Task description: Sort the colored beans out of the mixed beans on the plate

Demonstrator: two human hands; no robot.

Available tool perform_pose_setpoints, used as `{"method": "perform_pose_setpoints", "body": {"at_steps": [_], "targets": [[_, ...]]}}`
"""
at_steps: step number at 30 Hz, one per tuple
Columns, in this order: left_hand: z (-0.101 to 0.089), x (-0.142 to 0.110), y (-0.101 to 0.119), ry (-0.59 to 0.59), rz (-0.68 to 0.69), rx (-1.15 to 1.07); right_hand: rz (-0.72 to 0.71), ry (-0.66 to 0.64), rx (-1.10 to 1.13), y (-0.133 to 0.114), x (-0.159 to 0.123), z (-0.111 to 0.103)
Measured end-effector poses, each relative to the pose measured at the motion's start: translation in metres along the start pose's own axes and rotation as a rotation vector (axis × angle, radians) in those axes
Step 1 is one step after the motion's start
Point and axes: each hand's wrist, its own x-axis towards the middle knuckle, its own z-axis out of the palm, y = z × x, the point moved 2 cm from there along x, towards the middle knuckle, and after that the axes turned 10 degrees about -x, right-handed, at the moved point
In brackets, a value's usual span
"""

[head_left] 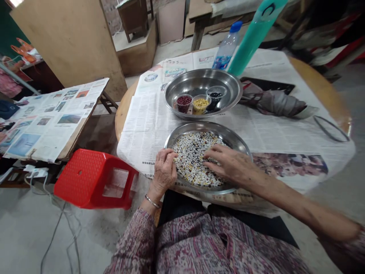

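Note:
A shallow round steel tray (247, 149) holds a spread layer of mixed white, yellow, dark red and black grains and beans (194, 160). At its left rim, my left hand (165, 169) has its fingers curled over the edge. My right hand (228, 163) reaches in from the right, its fingertips down at the mix and a gap between thumb and fingers. Behind stands a larger steel basin (168, 101). Inside that basin are three clear plastic cups: one of dark red beans (184, 102), one of yellow beans (200, 104), one of black beans (216, 97).
Newspaper (142, 125) covers the round table. At the back stand a plastic bottle (226, 45) and a tall teal bottle (253, 42). A grey folded umbrella (270, 99) lies right of the basin. A red stool (85, 179) and another newspaper-covered table (51, 118) are on the left.

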Motion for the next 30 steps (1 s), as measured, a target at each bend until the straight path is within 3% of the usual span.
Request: {"method": "perform_pose_setpoints", "body": {"at_steps": [3,7,11,15,20,24,27,30], "targets": [[0.000,0.000,0.000,-0.001,-0.001,-0.003,0.020,0.032,0.025,-0.003,0.013,0.003],[0.000,0.001,0.001,-0.001,0.016,-0.001,-0.074,-0.125,0.076,-0.021,0.032,0.011],[0.000,0.001,0.000,0.008,0.020,0.008,-0.073,-0.217,0.174,-0.034,0.041,0.011],[0.001,0.000,-0.001,0.000,0.014,0.011,-0.107,-0.151,0.311,-0.040,0.042,0.015],[0.000,0.000,0.000,0.023,0.003,-0.014,-0.341,-0.057,0.180,-0.048,0.056,0.028],[-0.001,0.000,0.000,0.016,0.001,-0.016,-0.359,-0.003,-0.014,-0.032,0.072,0.025],[-0.001,0.000,0.000,0.011,-0.002,-0.022,-0.240,-0.044,-0.093,-0.003,0.068,0.019],[-0.001,0.000,0.000,0.019,0.002,-0.030,-0.076,-0.119,-0.105,0.026,0.046,0.015]]}}
